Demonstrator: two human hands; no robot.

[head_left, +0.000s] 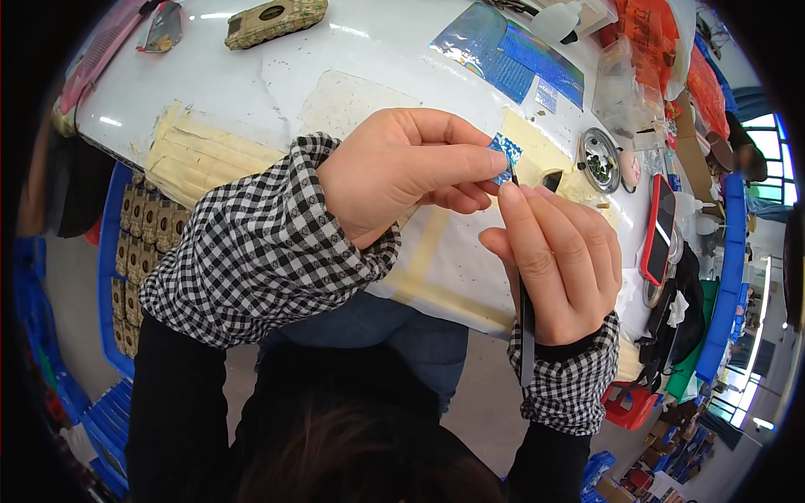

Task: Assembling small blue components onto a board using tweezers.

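Note:
My left hand [411, 163] is closed in a pinch on a small blue shiny patterned piece of sheet [506, 151], its edge sticking out past the thumb and fingertips. Close beside it, my right hand [562, 251] grips slim black tweezers [527, 335]. Their long end runs down past the wrist, and the tip reaches up to the blue piece; whether it touches cannot be made out. Both hands are held over the front part of the white table [277, 92].
Blue shiny sheets [495, 54] lie at the far side. A camouflage-patterned casing [275, 21] sits far left. On the right are a round metal dish [600, 159] with dark bits and a red-edged phone [659, 230]. A blue crate [107, 277] of similar casings stands left, below the table.

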